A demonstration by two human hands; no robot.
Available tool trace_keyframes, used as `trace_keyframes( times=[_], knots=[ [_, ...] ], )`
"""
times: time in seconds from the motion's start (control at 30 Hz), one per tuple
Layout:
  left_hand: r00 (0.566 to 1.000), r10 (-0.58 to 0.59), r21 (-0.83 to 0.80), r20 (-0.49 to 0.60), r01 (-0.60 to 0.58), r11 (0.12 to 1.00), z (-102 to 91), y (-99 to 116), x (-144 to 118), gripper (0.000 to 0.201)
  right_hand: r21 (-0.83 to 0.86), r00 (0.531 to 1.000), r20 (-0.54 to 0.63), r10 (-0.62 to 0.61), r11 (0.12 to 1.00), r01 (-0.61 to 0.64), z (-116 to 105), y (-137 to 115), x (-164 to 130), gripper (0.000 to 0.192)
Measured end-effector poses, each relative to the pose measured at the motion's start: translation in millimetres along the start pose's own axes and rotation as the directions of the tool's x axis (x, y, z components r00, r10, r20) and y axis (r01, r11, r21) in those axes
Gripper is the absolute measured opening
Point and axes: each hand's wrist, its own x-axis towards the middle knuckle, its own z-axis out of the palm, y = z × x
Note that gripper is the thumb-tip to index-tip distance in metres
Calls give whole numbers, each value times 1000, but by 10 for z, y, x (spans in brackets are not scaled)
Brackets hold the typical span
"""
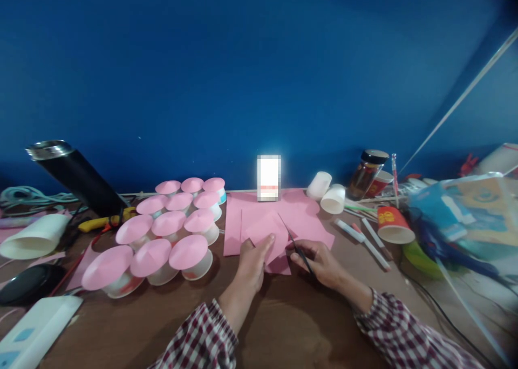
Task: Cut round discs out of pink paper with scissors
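Observation:
My left hand [253,264] is closed on a piece of pink paper [259,226], its thumb on top near the lower edge. To its right, my right hand [318,261] grips a slim, dark, pointed tool [304,258] whose tip slants up and left over the pink paper. I cannot make out what kind of tool it is. Beneath both hands lie larger pink sheets [232,223]. Several paper cups [198,269] stand in rows at the left, topped with shallow pink paper cones [188,252].
A black flask [76,175] leans at far left above a yellow-handled tool [107,220]. White cups [333,198], markers [368,245] and a red cup [394,226] lie at right. Behind them stands a dark-lidded jar [366,175]. A bright blurred object [269,177] stands by the blue wall [259,77].

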Motion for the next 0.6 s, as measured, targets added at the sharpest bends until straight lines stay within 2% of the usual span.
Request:
trace_keyframes(
  times=[0.2,0.4,0.6],
  knots=[
    [997,-26,24,-66,28,999,-15,-11,17,41,-3,1000,8,17,1000,-17,-11,-4,1,36],
    [1000,-3,-15,-22,3,1000,-14,-28,31,35,-17,1000,2,11,1000,-11,-11,-20,-3,39],
    [1000,4,-3,-28,-4,1000,-10,-1,5,30,-34,1000,8,5,999,-5,-11,-15,1,36]
  ],
)
